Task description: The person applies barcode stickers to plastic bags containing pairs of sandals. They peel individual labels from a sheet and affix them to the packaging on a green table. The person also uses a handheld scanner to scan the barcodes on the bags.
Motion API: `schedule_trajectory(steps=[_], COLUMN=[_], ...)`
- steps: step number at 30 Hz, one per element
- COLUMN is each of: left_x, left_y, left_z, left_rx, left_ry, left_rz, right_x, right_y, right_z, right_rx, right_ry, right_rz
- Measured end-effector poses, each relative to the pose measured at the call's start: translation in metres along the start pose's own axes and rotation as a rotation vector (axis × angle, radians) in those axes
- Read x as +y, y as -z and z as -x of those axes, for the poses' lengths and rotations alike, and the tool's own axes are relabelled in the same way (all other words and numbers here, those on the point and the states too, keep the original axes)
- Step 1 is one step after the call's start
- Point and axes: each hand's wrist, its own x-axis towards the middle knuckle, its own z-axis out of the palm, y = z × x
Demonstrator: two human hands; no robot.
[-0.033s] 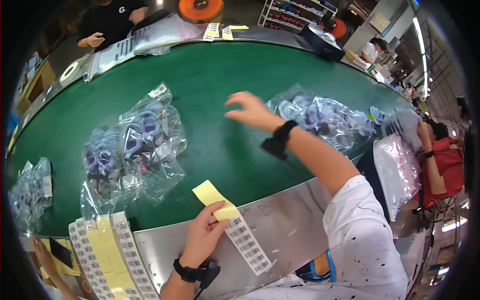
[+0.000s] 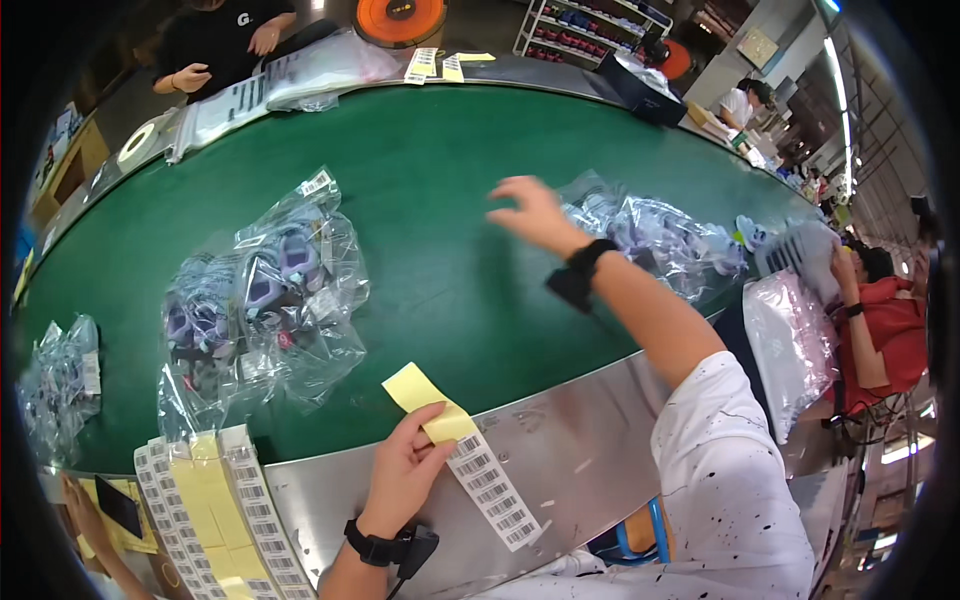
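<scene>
My left hand [image 2: 405,470] pinches a strip of barcode stickers [image 2: 492,485] over the metal edge of the table. The strip's yellow backing end folds up past my fingers. Out over the green surface, my right hand [image 2: 540,218] is empty, its fingers apart and slightly curled. Closest to it, on its right, lies a clear bag of light-blue and purple clogs [image 2: 650,232], partly covered by my wrist and forearm. Similar bagged clogs [image 2: 298,270] lie left of centre, with a white label on one bag's upper corner.
More sticker sheets [image 2: 225,510] hang over the near left edge, beside another person's hand [image 2: 90,515]. Further bagged clogs [image 2: 65,380] lie far left. A person in red [image 2: 885,320] handles bags at right, behind a stack of plastic bags [image 2: 790,345]. Someone in black [image 2: 225,50] stands across.
My right hand has moved to the right, closer to the bagged clogs on that side. My left hand and the sticker strip have hardly moved.
</scene>
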Motion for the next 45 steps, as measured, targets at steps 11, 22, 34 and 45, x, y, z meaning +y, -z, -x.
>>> schedule_trajectory(steps=[11, 22, 34, 45], left_x=[-0.011, -0.017, -0.026, -0.019], left_y=[-0.006, -0.001, -0.024, -0.027], left_z=[-0.009, -0.008, -0.014, -0.008], left_rx=[0.015, 0.153, 0.092, 0.021], left_ry=[-0.018, -0.173, -0.234, -0.308], left_rz=[-0.127, -0.137, -0.072, -0.096], right_x=[0.091, -0.148, -0.207, -0.193], right_y=[0.056, 0.003, 0.028, 0.014], right_z=[0.114, 0.109, 0.21, 0.21], right_rx=[0.155, 0.114, -0.092, -0.048], right_ry=[-0.552, -0.089, -0.502, -0.523], right_rz=[0.153, -0.61, -0.865, -0.933])
